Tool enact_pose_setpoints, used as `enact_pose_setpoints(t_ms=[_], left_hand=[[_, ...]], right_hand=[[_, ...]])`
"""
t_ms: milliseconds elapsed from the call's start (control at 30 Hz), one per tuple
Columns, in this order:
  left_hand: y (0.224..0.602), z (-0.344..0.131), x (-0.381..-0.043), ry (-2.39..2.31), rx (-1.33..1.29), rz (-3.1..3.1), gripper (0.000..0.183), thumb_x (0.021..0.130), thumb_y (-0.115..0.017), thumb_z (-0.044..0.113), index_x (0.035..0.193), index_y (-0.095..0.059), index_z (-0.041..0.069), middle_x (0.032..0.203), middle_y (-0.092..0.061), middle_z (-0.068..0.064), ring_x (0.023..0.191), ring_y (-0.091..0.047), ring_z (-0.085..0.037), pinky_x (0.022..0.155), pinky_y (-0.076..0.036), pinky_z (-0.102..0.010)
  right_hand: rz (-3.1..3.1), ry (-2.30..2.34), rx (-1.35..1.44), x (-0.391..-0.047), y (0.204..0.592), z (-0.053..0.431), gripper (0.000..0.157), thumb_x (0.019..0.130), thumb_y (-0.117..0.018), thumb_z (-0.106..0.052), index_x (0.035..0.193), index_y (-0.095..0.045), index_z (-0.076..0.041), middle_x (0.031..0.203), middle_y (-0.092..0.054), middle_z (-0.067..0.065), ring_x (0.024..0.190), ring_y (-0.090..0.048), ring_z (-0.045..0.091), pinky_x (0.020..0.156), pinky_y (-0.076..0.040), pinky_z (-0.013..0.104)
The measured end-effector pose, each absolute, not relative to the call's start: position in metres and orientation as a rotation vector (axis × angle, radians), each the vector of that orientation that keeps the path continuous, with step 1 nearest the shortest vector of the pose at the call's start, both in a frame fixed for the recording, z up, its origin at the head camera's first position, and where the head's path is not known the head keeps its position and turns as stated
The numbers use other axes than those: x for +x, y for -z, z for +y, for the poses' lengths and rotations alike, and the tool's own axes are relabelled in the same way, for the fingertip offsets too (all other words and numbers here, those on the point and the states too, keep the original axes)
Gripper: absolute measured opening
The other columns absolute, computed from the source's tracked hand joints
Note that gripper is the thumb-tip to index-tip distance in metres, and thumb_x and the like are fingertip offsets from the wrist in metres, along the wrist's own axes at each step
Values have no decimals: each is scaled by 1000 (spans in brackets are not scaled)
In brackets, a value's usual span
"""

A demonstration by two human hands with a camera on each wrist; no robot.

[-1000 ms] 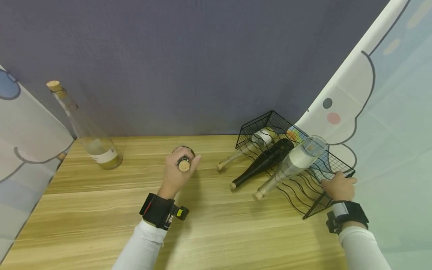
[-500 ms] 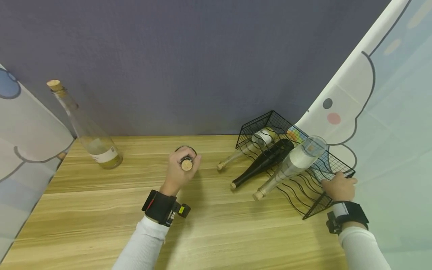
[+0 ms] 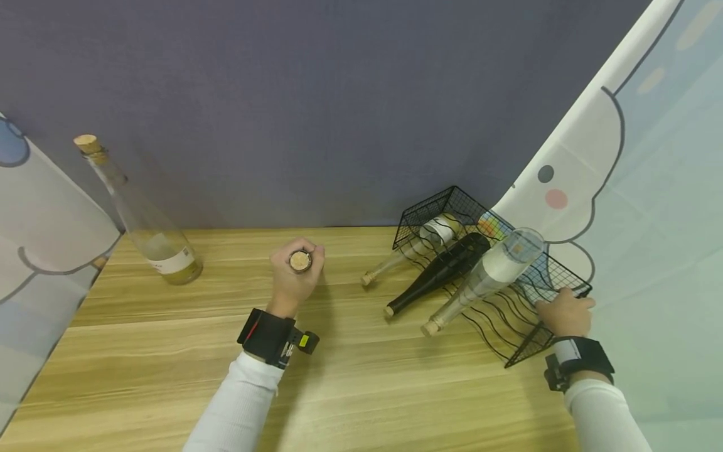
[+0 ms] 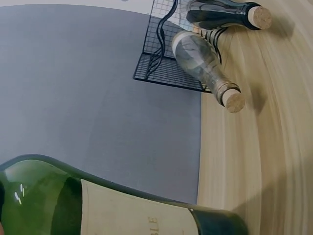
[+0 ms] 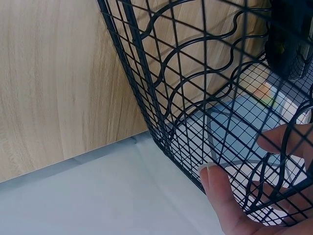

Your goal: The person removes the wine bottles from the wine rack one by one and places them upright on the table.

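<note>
My left hand (image 3: 294, 276) grips a corked bottle around its neck; from above only the cork (image 3: 300, 261) shows inside the curled fingers. In the left wrist view this green bottle (image 4: 137, 208) has a cream label and a dark base. My right hand (image 3: 567, 312) holds the right end of a black wire rack (image 3: 525, 356), with the thumb (image 5: 220, 196) on one side of the mesh and fingers on the other. Three bottles lie in the rack, necks toward me: a small clear bottle (image 3: 440, 231), a dark bottle (image 3: 446, 269) and a larger clear bottle (image 3: 504, 260).
Far left on the wooden table (image 3: 169, 364) stands a tall clear corked bottle (image 3: 169, 251) with a white label. A grey-blue wall (image 3: 282, 113) rises behind the table. A pale printed sheet (image 3: 661, 251) hangs along the right side, beside the rack.
My left hand moves slightly right, then left and a little away from me; the held bottle's cork is now seen nearly straight from above. The right hand and rack stay put.
</note>
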State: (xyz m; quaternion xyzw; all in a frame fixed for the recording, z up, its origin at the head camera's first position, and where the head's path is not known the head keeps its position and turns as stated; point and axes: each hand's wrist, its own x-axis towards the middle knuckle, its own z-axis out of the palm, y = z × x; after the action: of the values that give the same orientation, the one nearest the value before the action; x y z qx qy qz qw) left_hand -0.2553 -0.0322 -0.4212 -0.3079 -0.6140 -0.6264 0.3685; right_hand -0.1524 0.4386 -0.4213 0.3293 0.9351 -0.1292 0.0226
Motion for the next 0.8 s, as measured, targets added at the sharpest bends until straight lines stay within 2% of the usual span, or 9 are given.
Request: enact_pose_setpoints(t_ms=[467,633,800], left_hand=[[409,-40,-253,1599,-675,-1659,24,82,-57,-9,59,-53,-4,51,-57,-17,50,-46,4,52,-40,-14],[405,-42,-256,1620,-677,-1708,23,84,-58,-8,62,-53,-5,52,-55,-16,49,-39,4,52,-36,-15],[401,-43,-255,1668,-646,-1761,22,85,-61,-6,64,-54,-7,57,-57,-19,53,-43,4,56,-39,-15]], right_hand=[[2881,394,1016,-152,420,438,67,93,-50,-26,131,-28,25,121,-28,56,94,-49,64,70,-51,60],[2871,403,1009,-152,420,438,68,92,-51,-26,131,-27,25,121,-28,56,94,-49,64,69,-51,60],[2883,396,1010,-151,421,439,69,92,-51,-26,132,-27,25,121,-29,57,95,-49,66,69,-51,61]])
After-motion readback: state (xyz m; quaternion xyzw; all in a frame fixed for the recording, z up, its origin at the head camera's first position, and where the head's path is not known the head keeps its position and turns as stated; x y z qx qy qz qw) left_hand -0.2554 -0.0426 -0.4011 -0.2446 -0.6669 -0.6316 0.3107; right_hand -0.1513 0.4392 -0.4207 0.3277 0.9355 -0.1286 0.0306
